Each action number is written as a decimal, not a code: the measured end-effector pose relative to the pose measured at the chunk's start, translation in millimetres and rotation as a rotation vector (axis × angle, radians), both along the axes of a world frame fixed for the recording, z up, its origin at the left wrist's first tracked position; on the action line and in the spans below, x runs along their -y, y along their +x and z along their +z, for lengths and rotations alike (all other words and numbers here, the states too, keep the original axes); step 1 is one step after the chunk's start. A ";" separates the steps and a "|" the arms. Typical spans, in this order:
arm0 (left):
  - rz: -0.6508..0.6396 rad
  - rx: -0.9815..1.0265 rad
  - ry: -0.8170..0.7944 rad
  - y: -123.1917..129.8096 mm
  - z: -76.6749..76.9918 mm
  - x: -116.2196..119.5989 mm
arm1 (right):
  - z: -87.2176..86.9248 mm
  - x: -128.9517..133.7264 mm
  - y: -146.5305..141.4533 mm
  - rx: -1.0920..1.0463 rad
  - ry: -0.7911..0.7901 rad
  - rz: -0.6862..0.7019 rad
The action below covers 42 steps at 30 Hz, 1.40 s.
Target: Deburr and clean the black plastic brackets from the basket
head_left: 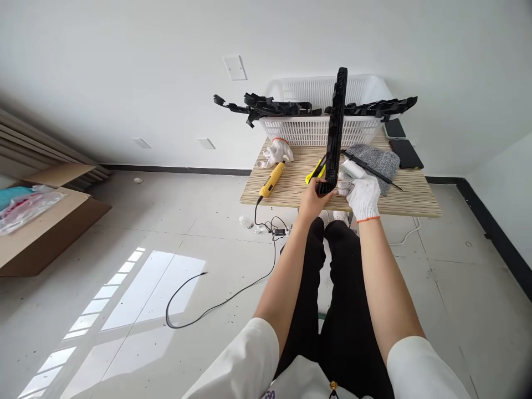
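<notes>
My bare left hand [312,200] grips the lower end of a long black plastic trim piece [334,124], which stands nearly upright over the table. Beside that end, my right hand [363,195] wears a white knitted glove with an orange cuff. Its fingers are closed around a small white block-like object [352,168], whose kind I cannot make out. A yellow utility knife [308,178] lies partly hidden behind the trim piece. To the right, a thin black rod-like piece [376,171] rests across a grey cloth [380,160].
A white plastic basket [286,132] with several black plastic parts [282,107] across it stands at the table's back. A yellow corded tool [272,179] and a white glove [277,152] lie left. Two dark flat devices [406,153] lie right. A black cable [224,303] trails over the floor.
</notes>
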State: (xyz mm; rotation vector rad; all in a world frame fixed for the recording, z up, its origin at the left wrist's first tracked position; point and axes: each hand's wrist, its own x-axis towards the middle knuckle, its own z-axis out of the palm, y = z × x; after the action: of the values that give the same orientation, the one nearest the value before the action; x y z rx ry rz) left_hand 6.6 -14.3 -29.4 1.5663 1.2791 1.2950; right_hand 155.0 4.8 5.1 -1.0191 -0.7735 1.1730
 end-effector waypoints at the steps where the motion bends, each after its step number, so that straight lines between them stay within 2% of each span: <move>1: -0.013 0.025 -0.012 -1.5 -0.5 -4.1 | 0.1 0.5 -0.7 -0.036 -0.020 0.014; 4: -0.085 0.161 -0.086 -6.4 -0.3 -14.7 | -1.6 4.7 -4.2 -0.103 -0.060 0.000; 8: -0.167 0.283 -0.134 -10.5 0.6 -22.1 | -7.7 9.9 -8.8 -0.067 0.016 -0.091; 12: -0.187 0.285 -0.091 -10.2 -2.9 -25.2 | -11.5 9.9 -8.5 -0.043 0.082 -0.076; 16: -0.188 0.279 -0.070 -8.6 -6.9 -27.6 | -13.1 7.4 -4.3 -0.136 0.148 -0.117; 20: -0.209 0.306 -0.062 -9.0 -6.4 -28.1 | -16.9 1.8 0.4 -0.152 0.126 -0.030; 23: -0.220 0.293 -0.065 -10.5 -4.6 -26.3 | -22.2 -4.0 4.9 -0.233 0.171 -0.103; 27: -0.207 0.258 -0.044 -11.3 -3.1 -24.1 | -29.7 -10.3 11.7 -0.273 0.190 -0.084; 29: -0.194 0.256 -0.043 -10.6 -1.9 -23.5 | -30.9 -12.5 13.8 -0.351 0.206 -0.148; 35: -0.179 0.275 -0.101 -8.7 5.2 -20.9 | -25.7 -18.6 14.3 -0.444 0.062 -0.144; 42: -0.182 0.266 -0.076 -8.1 1.3 -24.4 | -23.7 -15.8 20.4 -0.431 0.077 -0.101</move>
State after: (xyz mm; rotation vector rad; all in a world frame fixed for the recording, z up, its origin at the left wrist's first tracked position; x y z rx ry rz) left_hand -1.5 10.1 -28.1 1.3708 0.9849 1.2745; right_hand 175.5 20.5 -18.6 -0.6978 -0.4177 1.2104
